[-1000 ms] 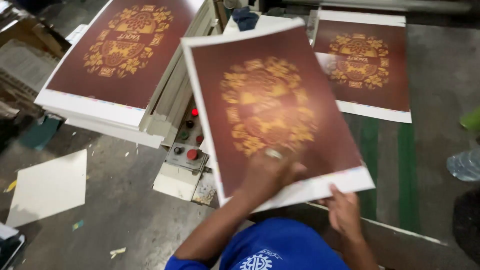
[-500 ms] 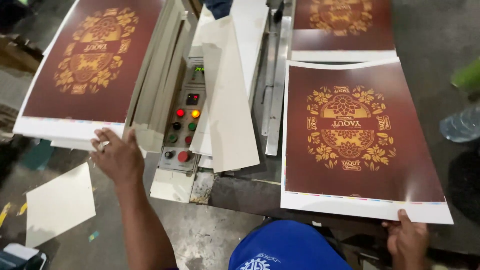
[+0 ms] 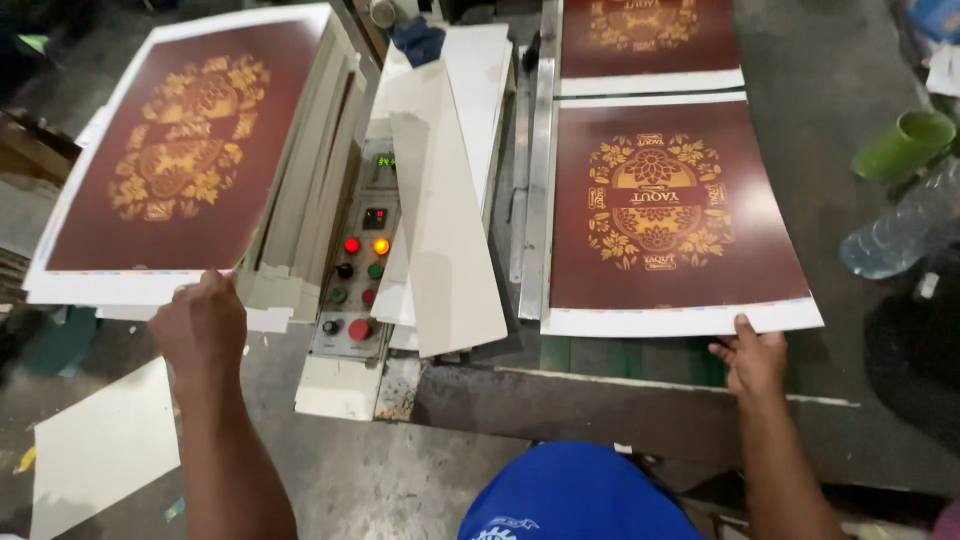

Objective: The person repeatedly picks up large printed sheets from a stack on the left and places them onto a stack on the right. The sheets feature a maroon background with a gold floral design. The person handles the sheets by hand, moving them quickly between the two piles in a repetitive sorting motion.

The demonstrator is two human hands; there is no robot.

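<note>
1. At the lower right of the frame, the right hand (image 3: 752, 358) pinches the near white margin of a maroon printed sheet (image 3: 665, 215) lying flat on the machine's desk (image 3: 640, 405); the grip is closed on that edge. Better to hold only the unprinted border, so the gold design stays unsmudged.
2. At the left, the left hand (image 3: 200, 325) rests at the near edge of the stack of printed sheets (image 3: 170, 160); I cannot tell whether its fingers clasp a sheet.
3. Lift only the top sheet by its margin, keeping it flat.
4. Keep sheets clear of the control panel (image 3: 355, 270) with its buttons and the loose white boards (image 3: 445, 200) in the middle.
</note>
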